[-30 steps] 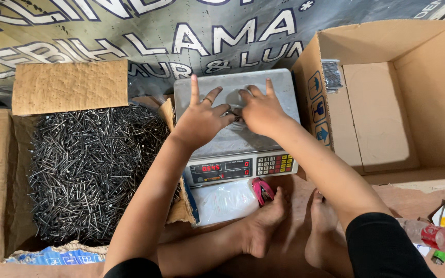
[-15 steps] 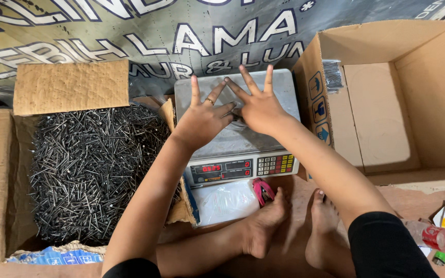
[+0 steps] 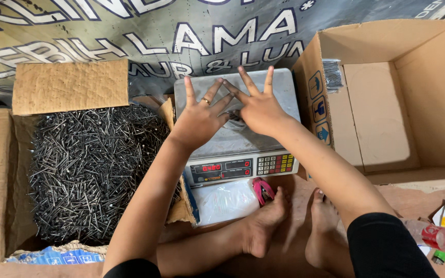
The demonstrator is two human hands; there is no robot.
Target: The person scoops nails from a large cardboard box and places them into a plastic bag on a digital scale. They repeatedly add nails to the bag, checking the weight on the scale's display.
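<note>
I had my left hand (image 3: pixel 199 119) and right hand (image 3: pixel 260 109) spread flat, fingers wide, over a small heap of nails (image 3: pixel 235 117) on the steel pan of the weighing scale (image 3: pixel 243 141), holding nothing. I judged I was levelling a portion mid-weighing. At nine o'clock sat the carton of loose nails (image 3: pixel 88 170); at three o'clock an open cardboard box (image 3: pixel 387 103). Topping up would call for reaching left.

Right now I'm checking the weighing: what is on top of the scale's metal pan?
Both hands, left hand and right hand, lie spread on the scale pan. A small dark bundle peeks between them; the hands cover most of it.
</note>
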